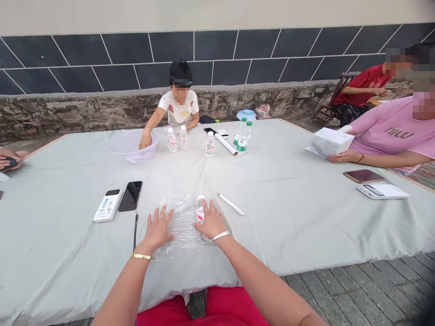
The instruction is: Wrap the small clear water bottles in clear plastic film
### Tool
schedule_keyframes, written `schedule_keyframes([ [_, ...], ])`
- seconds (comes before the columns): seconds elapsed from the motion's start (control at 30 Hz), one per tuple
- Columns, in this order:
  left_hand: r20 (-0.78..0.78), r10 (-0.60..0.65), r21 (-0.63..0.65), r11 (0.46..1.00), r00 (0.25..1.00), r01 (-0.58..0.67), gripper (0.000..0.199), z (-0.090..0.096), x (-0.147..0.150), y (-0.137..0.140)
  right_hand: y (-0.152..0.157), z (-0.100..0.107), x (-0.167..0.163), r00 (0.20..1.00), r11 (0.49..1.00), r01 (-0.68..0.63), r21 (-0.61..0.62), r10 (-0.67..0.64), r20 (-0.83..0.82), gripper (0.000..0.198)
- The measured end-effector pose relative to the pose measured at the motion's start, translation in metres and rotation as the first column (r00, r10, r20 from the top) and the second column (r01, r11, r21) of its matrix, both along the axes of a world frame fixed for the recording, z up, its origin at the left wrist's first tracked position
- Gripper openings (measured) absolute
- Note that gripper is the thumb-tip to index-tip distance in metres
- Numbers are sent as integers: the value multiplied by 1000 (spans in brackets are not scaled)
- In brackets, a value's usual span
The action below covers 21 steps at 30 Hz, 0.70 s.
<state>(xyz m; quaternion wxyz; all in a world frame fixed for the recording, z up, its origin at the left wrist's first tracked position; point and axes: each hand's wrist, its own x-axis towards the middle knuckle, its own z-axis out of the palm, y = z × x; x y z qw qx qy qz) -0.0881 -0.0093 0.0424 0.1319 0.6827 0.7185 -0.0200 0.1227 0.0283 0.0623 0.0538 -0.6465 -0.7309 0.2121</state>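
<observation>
A crinkled sheet of clear plastic film (185, 222) is spread on the cloth-covered table before me. My left hand (158, 228) lies on the film's left side, fingers apart, holding nothing. On its right side my right hand (214, 222) rests with spread fingers beside a small clear bottle (200, 209) with a white cap and a red-marked label. The thumb crosses in front of the bottle's lower part; I cannot tell how firmly it touches. A white pen (231, 203) lies just right of that hand.
Left of the film are a white power bank (108, 206) and a black phone (130, 196). Across the table, a person (180, 102) reaches into a translucent basin (134, 142) near small bottles, a rolled paper (226, 144) and green-capped bottles (242, 138). At right, another person holds a white box (331, 141).
</observation>
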Motion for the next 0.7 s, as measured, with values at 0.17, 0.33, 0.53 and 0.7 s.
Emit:
schedule_keyframes([
  [0.17,8,-94,-19,995,996,95,42,0,-20,9,9,3,36,997,981,59,-186,-68,-38,91],
  [0.33,12,-185,34,982,983,185,11,15,-23,-3,34,0,50,930,948,-15,-319,-104,-354,50],
  [0.53,207,-4,-64,998,978,17,21,38,-24,-13,72,-14,37,692,958,16,-285,-216,-688,56],
  [0.7,232,39,-206,978,972,10,27,39,-9,-14,100,-26,25,688,971,204,121,-54,-724,55],
])
